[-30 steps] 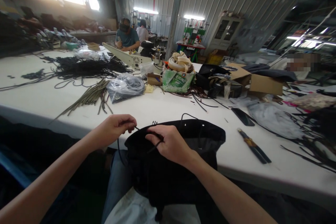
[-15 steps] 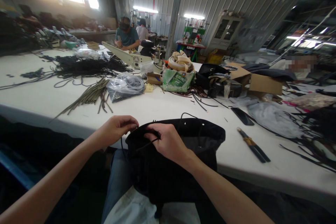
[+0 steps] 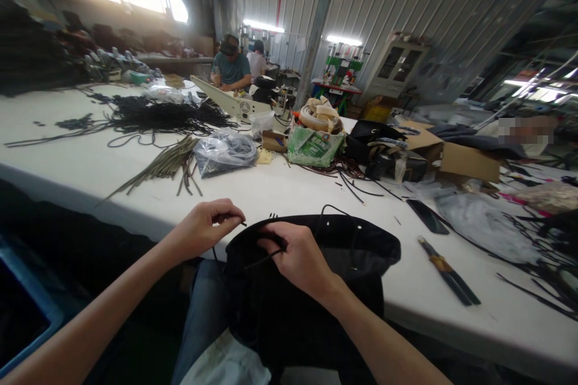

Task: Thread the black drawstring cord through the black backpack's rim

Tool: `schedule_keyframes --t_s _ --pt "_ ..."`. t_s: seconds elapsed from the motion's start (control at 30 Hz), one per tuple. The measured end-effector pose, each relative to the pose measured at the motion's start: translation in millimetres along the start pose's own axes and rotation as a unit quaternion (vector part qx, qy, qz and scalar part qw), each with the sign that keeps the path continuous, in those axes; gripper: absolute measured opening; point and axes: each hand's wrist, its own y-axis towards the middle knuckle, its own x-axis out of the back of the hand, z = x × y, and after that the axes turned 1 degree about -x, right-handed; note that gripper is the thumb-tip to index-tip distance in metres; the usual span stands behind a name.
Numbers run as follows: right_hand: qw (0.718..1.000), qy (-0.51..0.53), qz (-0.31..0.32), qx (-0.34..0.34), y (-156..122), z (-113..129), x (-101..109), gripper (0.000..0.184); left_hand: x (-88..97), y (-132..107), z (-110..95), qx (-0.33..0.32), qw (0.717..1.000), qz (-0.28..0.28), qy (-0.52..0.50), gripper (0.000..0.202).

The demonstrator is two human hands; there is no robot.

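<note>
A black bag (image 3: 320,319) rests on my lap against the table edge, its mouth open and a row of small holes along the far rim. My left hand (image 3: 208,227) pinches the end of a thin black cord, whose dark tip pokes out from the fingertips just left of the rim. Over the bag's near left side, my right hand (image 3: 300,255) is closed at the rim, fingers reaching inside. A black cord (image 3: 258,262) runs out from under its fingers. More cord loops up through the far rim. What the right fingertips press on is partly hidden.
On the white table (image 3: 217,189) lie olive cords (image 3: 156,171), a heap of black cords (image 3: 162,113), a plastic bag (image 3: 226,153), a green box of rolls (image 3: 316,144), a phone (image 3: 427,216) and black-handled snips (image 3: 449,271). Two people sit farther back.
My left hand has drawn slightly away from the rim, and the cord's tip now shows at its fingers. My right hand keeps its place on the bag. The whole view has shifted a little.
</note>
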Motion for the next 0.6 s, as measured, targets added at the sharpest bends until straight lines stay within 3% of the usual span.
schedule_keyframes --t_s 0.13,0.37,0.6 --pt "1.000 -0.018 -0.001 0.006 -4 -4 -4 0.023 -1.5 0 -2 -0.030 0.999 -0.011 -0.016 0.026" --pt "0.998 -0.051 -0.012 0.042 -19 -7 -13 0.028 -10.9 -3 0 -0.021 0.995 -0.050 -0.082 0.022" --pt "0.991 -0.097 -0.034 0.089 -31 -14 -22 0.030 -27.1 -21 -14 0.007 0.979 -0.025 -0.201 0.017"
